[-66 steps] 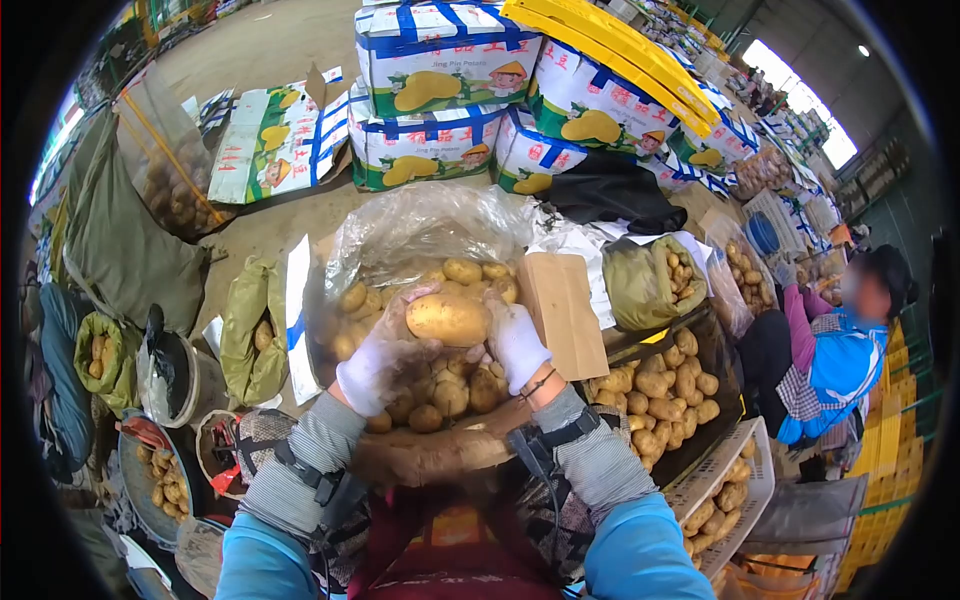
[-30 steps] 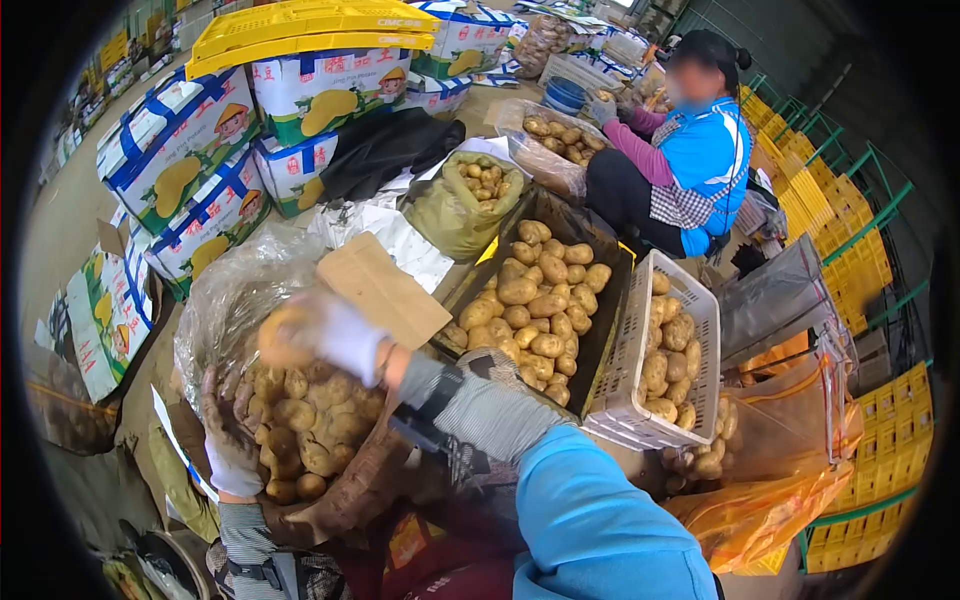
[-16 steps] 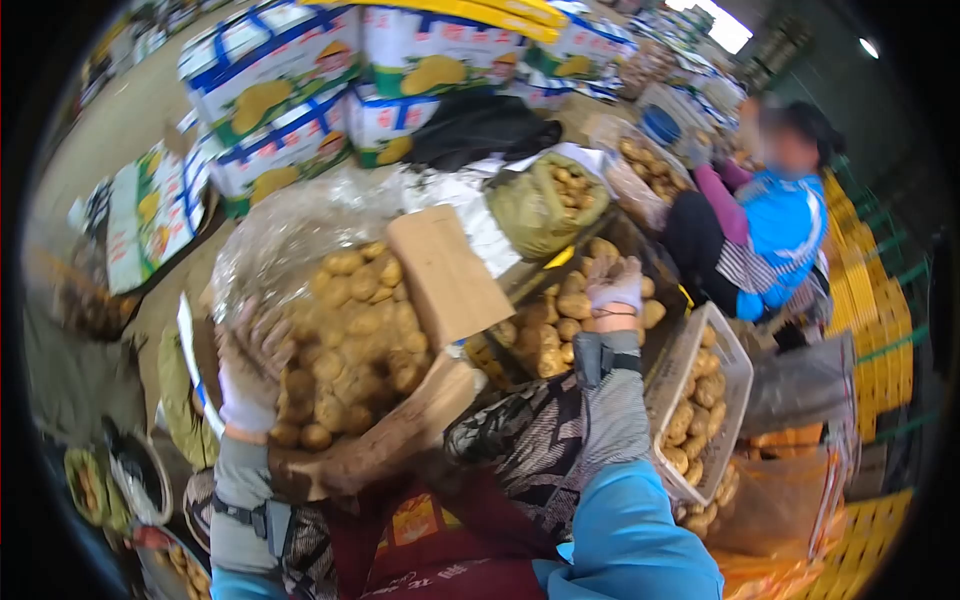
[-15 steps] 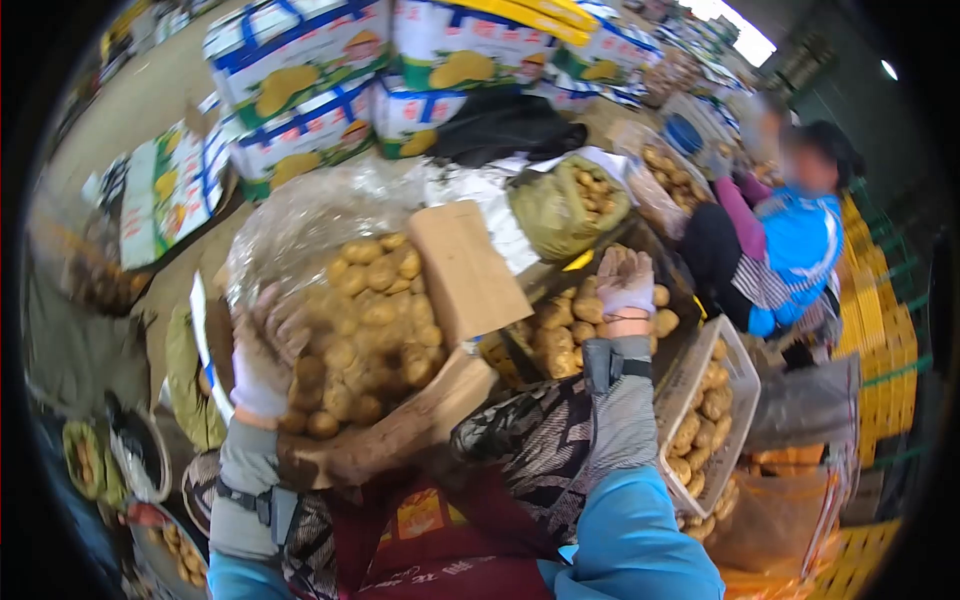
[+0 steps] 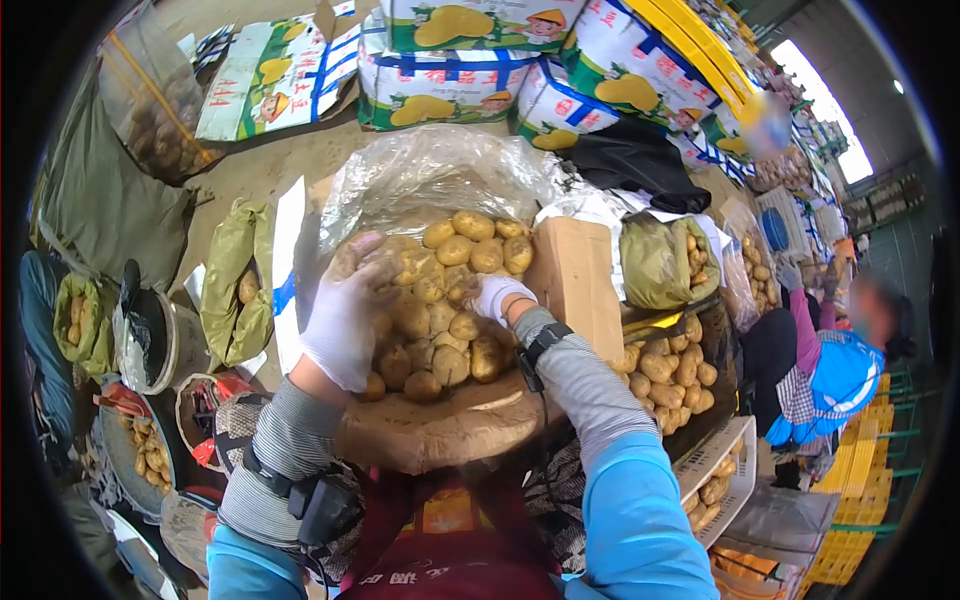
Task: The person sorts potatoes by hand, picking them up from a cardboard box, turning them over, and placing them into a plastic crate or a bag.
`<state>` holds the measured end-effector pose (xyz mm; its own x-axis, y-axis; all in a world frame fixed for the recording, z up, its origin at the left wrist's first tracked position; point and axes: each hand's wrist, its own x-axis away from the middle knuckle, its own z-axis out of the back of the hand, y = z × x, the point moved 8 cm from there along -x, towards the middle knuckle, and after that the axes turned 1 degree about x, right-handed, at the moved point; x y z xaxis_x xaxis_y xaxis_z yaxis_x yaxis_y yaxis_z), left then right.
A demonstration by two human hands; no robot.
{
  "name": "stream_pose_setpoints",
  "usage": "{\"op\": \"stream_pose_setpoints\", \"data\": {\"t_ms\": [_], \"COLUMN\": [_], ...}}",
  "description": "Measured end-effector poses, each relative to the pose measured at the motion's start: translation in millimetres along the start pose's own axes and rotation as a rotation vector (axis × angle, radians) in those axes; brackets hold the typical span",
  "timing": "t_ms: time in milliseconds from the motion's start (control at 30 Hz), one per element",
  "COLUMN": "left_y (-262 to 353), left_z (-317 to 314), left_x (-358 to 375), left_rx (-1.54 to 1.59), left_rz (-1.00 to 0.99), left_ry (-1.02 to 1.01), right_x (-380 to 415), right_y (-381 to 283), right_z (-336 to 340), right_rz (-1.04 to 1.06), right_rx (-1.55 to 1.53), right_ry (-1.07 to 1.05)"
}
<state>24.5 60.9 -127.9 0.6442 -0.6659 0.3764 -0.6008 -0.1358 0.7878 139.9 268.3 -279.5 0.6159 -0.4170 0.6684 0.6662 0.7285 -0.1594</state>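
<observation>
A cardboard box lined with clear plastic stands before me, full of potatoes. Over its left side is my left hand in a soiled white glove, fingers apart and bent over the potatoes. My right hand, gloved too, reaches in from the right with its fingers lying on potatoes near the middle; their tips are partly hidden among them. A brown cardboard flap rises at the box's right side, and another flap folds toward me.
More potatoes lie in a dark container to the right, near a white crate. Printed potato cartons are stacked behind. A green bag and a bucket stand left. Another person sits at the right.
My right hand has moved from above the right-hand potatoes to those in the plastic-lined box. My left hand has come further in over the box's left side. The view has turned.
</observation>
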Motion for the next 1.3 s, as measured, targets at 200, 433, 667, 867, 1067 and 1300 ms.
{"op": "stream_pose_setpoints", "data": {"t_ms": [200,433,667,867,1067,1300], "left_y": [17.2,21.1,4.4,-34.9,-30.7,-2.6], "left_z": [-3.6,-10.2,-23.5,-56.6,-58.9,-57.0], "left_x": [8.2,9.1,11.2,22.8,34.6,39.5], "left_rx": [0.180,0.099,-0.020,-0.268,-0.275,-0.906], "left_rz": [0.028,0.072,0.084,-0.217,-0.244,-0.604], "left_ry": [0.021,0.026,-0.032,-0.320,-0.365,-0.219], "right_x": [-81.9,-63.8,14.8,159.5,169.0,177.2], "right_y": [19.4,12.7,-19.8,-65.3,-21.3,-68.6], "right_z": [-58.9,-42.2,8.5,86.2,66.9,79.2], "right_rz": [-0.302,-0.240,0.136,0.328,0.261,0.667], "right_rx": [0.052,-0.049,-1.233,-0.677,-1.487,-0.961], "right_ry": [0.048,0.209,-0.069,0.389,0.409,0.603]}}
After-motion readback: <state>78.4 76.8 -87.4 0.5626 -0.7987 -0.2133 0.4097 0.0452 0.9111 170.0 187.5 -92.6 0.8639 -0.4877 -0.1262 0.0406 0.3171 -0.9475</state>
